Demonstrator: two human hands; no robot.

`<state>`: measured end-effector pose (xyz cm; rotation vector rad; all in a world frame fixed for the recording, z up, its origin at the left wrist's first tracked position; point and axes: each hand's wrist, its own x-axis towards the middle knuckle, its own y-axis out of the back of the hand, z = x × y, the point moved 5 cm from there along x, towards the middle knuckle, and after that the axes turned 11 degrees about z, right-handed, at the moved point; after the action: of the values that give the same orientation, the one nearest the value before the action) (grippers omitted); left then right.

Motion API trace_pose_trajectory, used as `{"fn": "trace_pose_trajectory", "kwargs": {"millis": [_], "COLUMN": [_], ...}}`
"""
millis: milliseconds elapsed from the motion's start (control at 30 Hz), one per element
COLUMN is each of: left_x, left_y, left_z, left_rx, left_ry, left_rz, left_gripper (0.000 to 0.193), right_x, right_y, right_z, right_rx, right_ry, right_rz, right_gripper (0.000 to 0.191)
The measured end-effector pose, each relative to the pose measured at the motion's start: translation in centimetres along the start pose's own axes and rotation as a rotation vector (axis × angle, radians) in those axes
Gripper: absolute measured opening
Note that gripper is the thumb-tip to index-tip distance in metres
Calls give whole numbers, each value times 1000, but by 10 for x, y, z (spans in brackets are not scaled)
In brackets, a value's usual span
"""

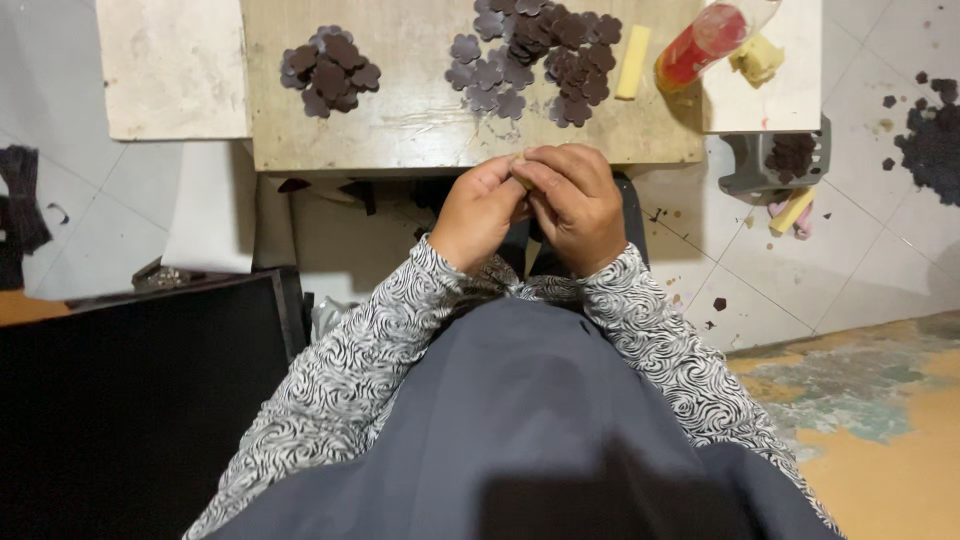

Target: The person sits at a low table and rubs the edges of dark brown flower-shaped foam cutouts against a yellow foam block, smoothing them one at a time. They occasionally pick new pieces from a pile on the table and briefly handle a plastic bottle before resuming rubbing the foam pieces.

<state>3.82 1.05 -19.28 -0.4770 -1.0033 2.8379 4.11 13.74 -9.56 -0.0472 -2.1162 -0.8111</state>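
Surface: worn wooden board over pale tiled floor.
Cutouts: flat dark flower-shaped pieces, matte, heaped.
Hands: left hand and right hand pressed together, contents hidden.

Worn desk on a pale tiled floor

A scuffed wooden desk stood far; white floor tiles gave way to bare orange floor near right; a black panel stood near left.
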Motion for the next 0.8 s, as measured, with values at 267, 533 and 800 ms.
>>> {"fn": "trace_pose_trajectory", "kwargs": {"millis": [267, 533, 800], "left_x": [4, 4, 2], "left_y": [12, 14, 15], "left_z": [-10, -12, 16], "left_rx": [135, 280, 637], "left_ry": [0, -36, -281], "left_rz": [46, 131, 197], "left_gripper": [29, 22, 15], "right_x": [2, -3, -9], "right_y": [7, 3, 3], "right_z": [2, 19, 21], "right_rx": [-4, 21, 401], "right_ry": [-40, -226, -412], "right_rz": [49, 5, -125], "right_gripper": [32, 26, 21]}}
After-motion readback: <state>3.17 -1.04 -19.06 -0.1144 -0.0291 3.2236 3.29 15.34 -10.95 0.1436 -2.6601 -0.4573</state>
